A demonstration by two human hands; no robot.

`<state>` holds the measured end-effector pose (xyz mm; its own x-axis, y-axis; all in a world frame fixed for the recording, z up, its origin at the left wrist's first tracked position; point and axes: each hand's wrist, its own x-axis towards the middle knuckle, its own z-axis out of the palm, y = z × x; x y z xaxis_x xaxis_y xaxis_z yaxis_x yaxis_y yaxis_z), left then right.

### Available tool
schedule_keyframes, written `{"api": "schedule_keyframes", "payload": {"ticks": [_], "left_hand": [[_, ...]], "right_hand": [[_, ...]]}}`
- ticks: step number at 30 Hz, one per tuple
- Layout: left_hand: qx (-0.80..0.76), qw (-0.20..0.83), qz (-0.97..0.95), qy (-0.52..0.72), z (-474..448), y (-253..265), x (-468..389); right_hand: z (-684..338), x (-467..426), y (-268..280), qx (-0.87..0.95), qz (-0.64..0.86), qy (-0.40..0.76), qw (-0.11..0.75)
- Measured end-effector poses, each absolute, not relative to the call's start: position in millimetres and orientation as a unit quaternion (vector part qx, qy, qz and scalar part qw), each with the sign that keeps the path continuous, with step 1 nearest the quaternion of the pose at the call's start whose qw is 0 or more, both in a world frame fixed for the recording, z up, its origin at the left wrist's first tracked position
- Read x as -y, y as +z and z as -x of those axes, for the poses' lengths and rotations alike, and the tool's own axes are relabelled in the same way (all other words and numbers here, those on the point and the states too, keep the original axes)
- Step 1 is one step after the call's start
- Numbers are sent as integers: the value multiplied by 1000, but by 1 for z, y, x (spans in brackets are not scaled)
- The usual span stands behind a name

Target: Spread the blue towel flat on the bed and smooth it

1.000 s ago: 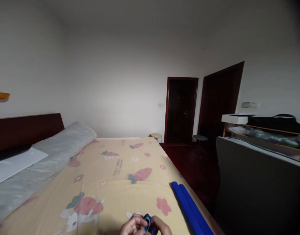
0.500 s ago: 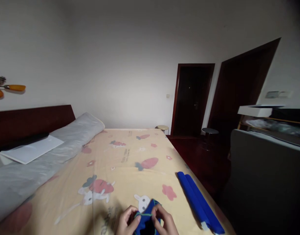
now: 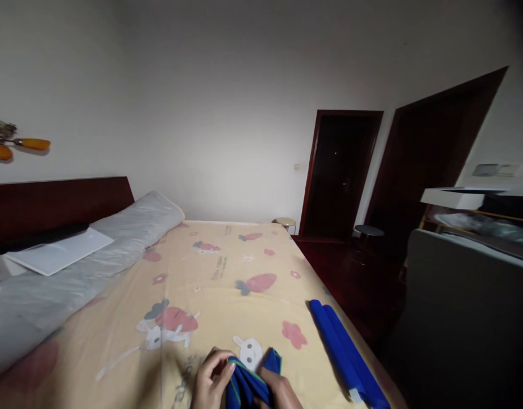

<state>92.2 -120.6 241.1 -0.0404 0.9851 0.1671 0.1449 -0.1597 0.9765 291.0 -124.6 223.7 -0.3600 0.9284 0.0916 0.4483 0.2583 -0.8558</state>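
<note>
Pinching a bunched blue cloth [image 3: 250,380] between my left hand [image 3: 210,379] and right hand [image 3: 281,391], I am holding it at the near edge of the bed [image 3: 210,284]. Two blue rolls [image 3: 344,352] are lying along the bed's right edge.

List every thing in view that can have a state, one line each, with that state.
left hand: gripping the blue cloth
right hand: gripping the blue cloth
blue cloth: bunched, at the bed's near edge
blue rods: lying side by side on the bed
far door: too dark to tell
</note>
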Motion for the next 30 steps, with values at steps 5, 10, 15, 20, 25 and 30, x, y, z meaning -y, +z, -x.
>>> {"api": "schedule_keyframes", "payload": {"ticks": [5, 10, 15, 20, 25, 30], "left_hand": [[-526, 450, -475, 543, -83, 246, 112], [-512, 517, -403, 556, -64, 242, 97], [-527, 513, -348, 582, -52, 249, 92], [-525, 474, -394, 587, -45, 265, 96], [-495, 456, -524, 521, -39, 274, 102], [-554, 343, -606, 456, -40, 265, 100]], "right_hand": [[-303, 116, 230, 721, 547, 304, 298], [-331, 101, 232, 691, 601, 236, 325], [-357, 92, 245, 642, 611, 242, 395], [-364, 94, 270, 598, 578, 278, 481], [-371, 101, 287, 511, 569, 347, 543], [-382, 111, 293, 424, 553, 409, 589]]}}
